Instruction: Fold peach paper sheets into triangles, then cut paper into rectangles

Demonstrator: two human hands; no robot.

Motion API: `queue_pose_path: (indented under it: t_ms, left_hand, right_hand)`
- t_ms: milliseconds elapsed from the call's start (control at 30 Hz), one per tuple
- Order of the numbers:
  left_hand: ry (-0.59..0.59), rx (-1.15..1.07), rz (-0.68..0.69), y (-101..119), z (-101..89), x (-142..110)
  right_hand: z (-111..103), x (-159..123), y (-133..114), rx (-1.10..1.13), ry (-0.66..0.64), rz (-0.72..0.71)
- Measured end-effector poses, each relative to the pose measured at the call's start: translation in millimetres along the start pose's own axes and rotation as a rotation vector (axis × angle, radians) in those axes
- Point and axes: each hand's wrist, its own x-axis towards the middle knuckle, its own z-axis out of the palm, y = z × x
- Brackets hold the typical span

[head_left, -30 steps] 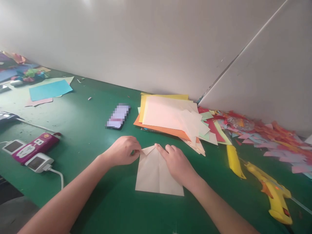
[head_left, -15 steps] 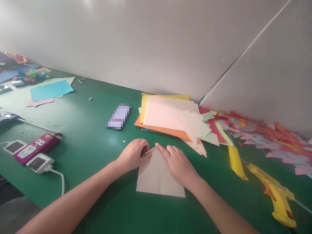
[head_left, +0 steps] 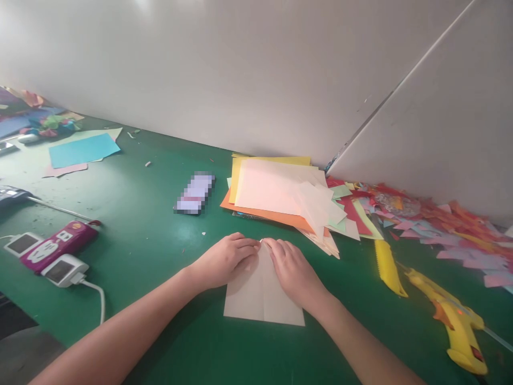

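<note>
A pale sheet of paper [head_left: 262, 305] lies on the green table in front of me, with a crease running down its middle. My left hand [head_left: 222, 259] is on its far left part, the fingers closed and reaching to the top of the crease. From the other side, my right hand [head_left: 294, 267] rests on the far right edge, its fingers bent and close together on the paper. Both sets of fingertips meet near the sheet's far end and partly hide it.
Behind the hands lies a stack of coloured paper [head_left: 276, 184]. A phone [head_left: 196, 193] is left of it. On the right are a yellow cutter [head_left: 388, 267], a yellow glue gun [head_left: 452, 318] and heaped paper scraps [head_left: 452, 230]. A purple power strip [head_left: 60, 246] with plugs sits left.
My left fingers have unbent and moved right to the paper's far tip. My right index finger has drawn in from its outstretched position. The sheet has stayed nearly in place.
</note>
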Motion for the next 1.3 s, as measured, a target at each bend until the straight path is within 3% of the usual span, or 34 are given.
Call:
queue_pose_path:
  t_ms: [300, 567, 1033, 1300]
  left_hand:
    - [0.032, 0.027, -0.019, -3, 4.3, 4]
    - [0.022, 0.044, 0.001, -3, 6.1, 2]
    - [-0.002, 0.081, 0.000, -2, 7.6, 3]
    - [-0.052, 0.121, -0.076, -1, 10.2, 0]
  right_hand:
    - [1, -1, 3, -0.024, -0.052, -0.052]
    - [2, -1, 4, -0.076, -0.024, -0.075]
    - [3, -1, 4, -0.080, -0.074, -0.057]
    - [4, -2, 1, 0.019, 0.044, 0.013]
